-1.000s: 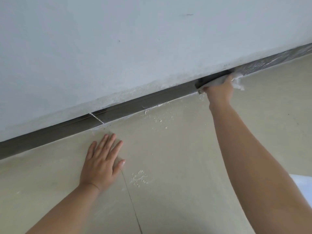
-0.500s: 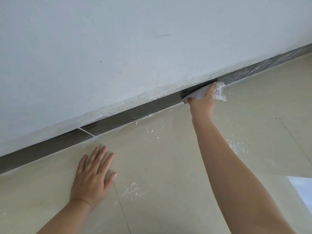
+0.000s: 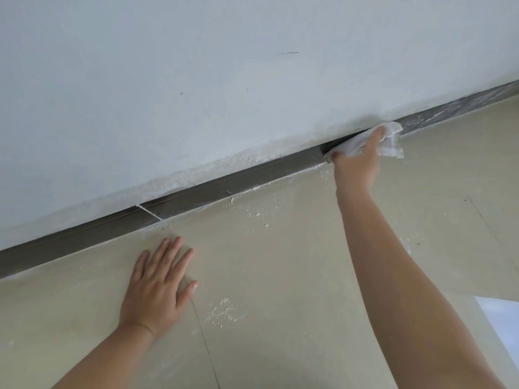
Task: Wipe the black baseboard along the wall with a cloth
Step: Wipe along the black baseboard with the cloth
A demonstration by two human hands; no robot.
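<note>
Baseboard: the long, narrow black baseboard strip (image 3: 224, 183) runs where the white plastered wall (image 3: 196, 80) meets the beige tiled floor (image 3: 280, 276); its long axis climbs from lower left to upper right across the view.
Cloth: a crumpled white cloth (image 3: 390, 141) is pressed against the baseboard face, toward the upper right end.
Right hand: the right hand (image 3: 356, 161), arm outstretched, has its fingers laid over the cloth, bunching it against the strip.
Left hand: the left hand (image 3: 157, 284) lies flat on the floor, fingers spread, holding nothing, just short of the baseboard and well apart from the cloth.
Key relation: the unwiped stretch, streaked with pale dust (image 3: 463, 105), lies beyond the cloth to the upper right, so a coming stroke would likely follow the strip's axis that way; only the right hand is placed for it.
Floor debris: white plaster crumbs (image 3: 224, 310) lie scattered near the strip.
Change: against the view a second ago, the cloth sits at much the same place on the strip, a little further toward the dusty end than half a second ago; the left hand has stayed planted.
</note>
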